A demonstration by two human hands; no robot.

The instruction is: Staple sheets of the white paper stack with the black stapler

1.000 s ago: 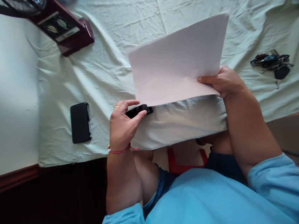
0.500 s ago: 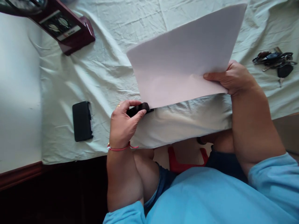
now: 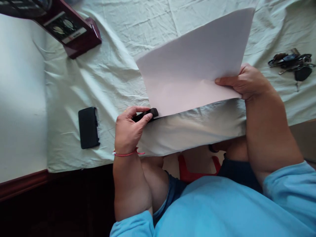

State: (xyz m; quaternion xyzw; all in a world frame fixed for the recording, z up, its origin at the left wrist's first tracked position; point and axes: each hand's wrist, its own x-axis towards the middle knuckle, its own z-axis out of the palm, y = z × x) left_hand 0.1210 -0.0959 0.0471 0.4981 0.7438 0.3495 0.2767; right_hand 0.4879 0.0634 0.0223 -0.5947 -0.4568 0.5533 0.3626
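My right hand [image 3: 247,82] grips a white sheet of paper [image 3: 195,65] by its near right corner, thumb on top; whether it is one sheet or several I cannot tell. The paper is held tilted and slightly bowed above the cloth. My left hand [image 3: 130,126] is closed round a small black stapler [image 3: 153,113], fingers over the top and thumb along the near side. The stapler's front end is at the paper's near left corner, and that corner appears to be in its mouth. Its rear part is hidden in my palm.
A pale green tablecloth [image 3: 118,82] covers the table. A black phone-like case [image 3: 88,127] lies at the left. Behind it stands a dark red stand [image 3: 81,39] with a label. A bunch of keys [image 3: 293,62] lies at the right. A red stool [image 3: 195,171] shows below the table edge.
The paper's far edge has dipped slightly towards me. My left hand and the stapler have shifted a little to the left, and the stapler's lower part no longer shows ahead of the thumb.
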